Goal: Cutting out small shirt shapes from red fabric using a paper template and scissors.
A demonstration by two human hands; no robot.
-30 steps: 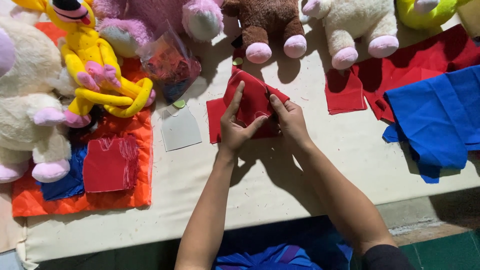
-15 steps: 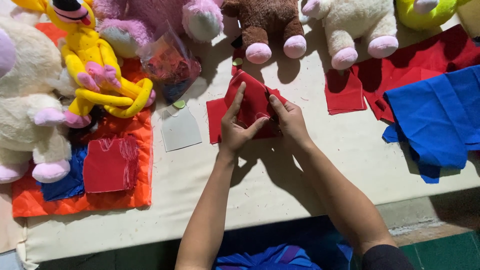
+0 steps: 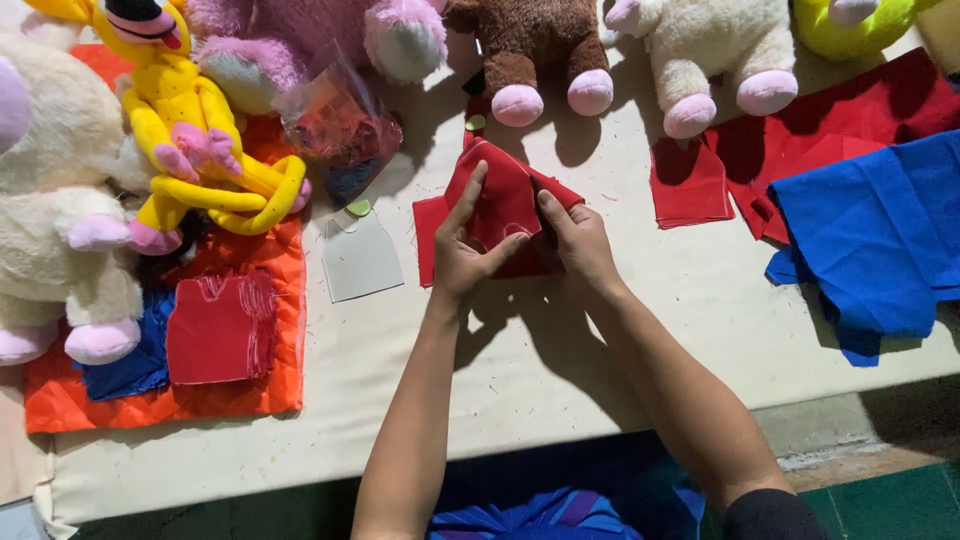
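- Head view: you are pinching a red felt piece (image 3: 500, 205) between both hands at the middle of the bench (image 3: 520, 370); your left hand (image 3: 462, 255) is closing thumb and fingers on its lower edge, your right hand (image 3: 578, 243) gripping its right side.
- You are shaping or folding it, I judge; next you need aligned edges, firmly held.
- A grey card template (image 3: 360, 258) is lying just left.

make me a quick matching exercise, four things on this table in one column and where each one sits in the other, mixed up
Things:
1. red fabric piece
2. yellow plush toy
3. blue cloth
4. grey paper pattern

Places:
A. right edge of the table
B. held in both hands, centre
C. top left, on orange fabric
D. flat on the table, just left of the hands

Pairs: 1-B, 2-C, 3-A, 4-D
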